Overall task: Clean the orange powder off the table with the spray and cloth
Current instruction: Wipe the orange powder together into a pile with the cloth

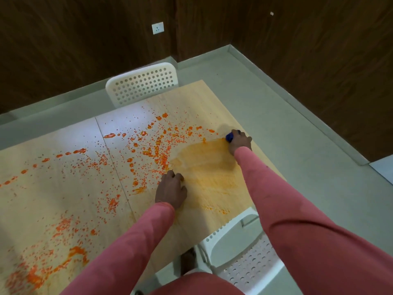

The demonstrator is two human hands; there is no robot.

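Head view: light wood desk (pixel 53 199) runs diagonally, long axis from lower left to upper right; a seam crosses it near the middle. Far corner sits top centre, right edge slants down toward the near white chair (pixel 240 250). Second white chair (pixel 142 84) is tucked at the far edge. Grey floor (pixel 297 135) lies open beyond the right edge, up to the dark wood wall (pixel 319 60); a socket (pixel 157 28) is on the wall at the back.

Orange powder (pixel 153 145), wet-looking blobs and specks, covers the desk from the near left corner to the far middle, with a dotted trail curving along the left half. Right portion is a smeared pale orange patch (pixel 208 162), no blobs in it, reaching close to the right edge.

Right hand (pixel 239 141): grip curled over a blue cloth (pixel 229 136), bunched small, mostly hidden under the fingers, pressed on the desk near the right edge at the far end of the smear. Cloth is too balled up to give an axis. Right forearm runs along the right edge.

Left hand (pixel 171 190): fingers bent, tips on the desk at the smear's left border, holding nothing; exact grip hard to read.

Spray bottle: not seen.
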